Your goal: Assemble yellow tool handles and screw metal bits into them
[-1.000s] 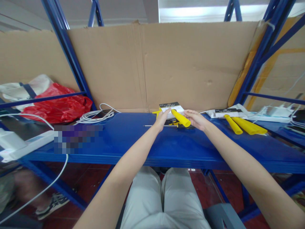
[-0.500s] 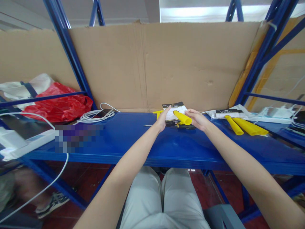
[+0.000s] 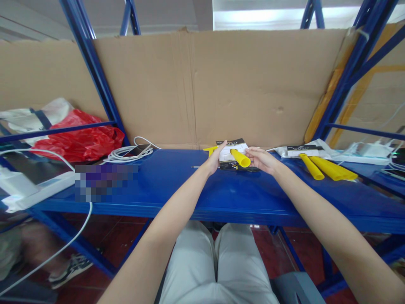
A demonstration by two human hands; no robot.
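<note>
At the back of the blue metal shelf (image 3: 177, 185), just in front of the brown cardboard sheet (image 3: 247, 84), both hands meet over a black-and-white printed card pack (image 3: 228, 145). Over the last second the yellow hollow plastic cone (image 3: 239, 157) has swung round: it lay long and slanted across the pack, and now its open wide end faces the camera, so it looks much shorter. The pack has also tipped up a little at its far right corner, which suggests the cone is being worked loose from the pack rather than merely resting on it. The left hand (image 3: 216, 158) has its fingers (image 3: 221, 147) nearly straight, thumb pressed on the pack's left edge, holding it lightly. The right hand (image 3: 263, 159) has curled fingers (image 3: 254, 151) grasping the cone's wide end, though the far side of that grip is hidden. Two more yellow plastic cones (image 3: 325, 168) lie well apart to the right.
</note>
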